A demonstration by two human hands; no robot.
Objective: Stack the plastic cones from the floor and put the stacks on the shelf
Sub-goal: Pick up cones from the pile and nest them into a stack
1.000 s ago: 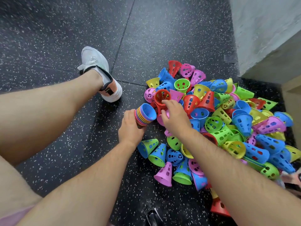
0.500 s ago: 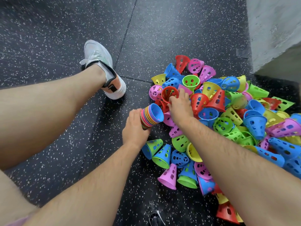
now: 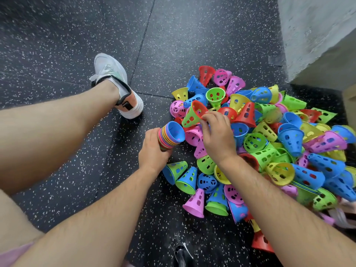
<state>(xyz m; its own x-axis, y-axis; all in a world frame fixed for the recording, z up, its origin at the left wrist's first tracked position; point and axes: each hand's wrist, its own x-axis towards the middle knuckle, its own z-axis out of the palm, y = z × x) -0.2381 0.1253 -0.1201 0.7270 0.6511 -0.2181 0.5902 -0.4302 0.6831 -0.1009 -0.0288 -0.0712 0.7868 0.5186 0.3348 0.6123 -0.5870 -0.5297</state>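
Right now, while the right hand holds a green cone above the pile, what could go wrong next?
1. The right hand pinches the green cone only at its rim, and a red cone sits nested inside it; the pair may slip or separate.
2. The left hand holds the stack of cones tilted, so its top cones could slide off.
3. The right forearm lies over the loose pile of cones and could scatter it.

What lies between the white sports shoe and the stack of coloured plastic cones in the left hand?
Only bare black speckled floor separates the white sports shoe from the stack of coloured plastic cones, as the head view shows.
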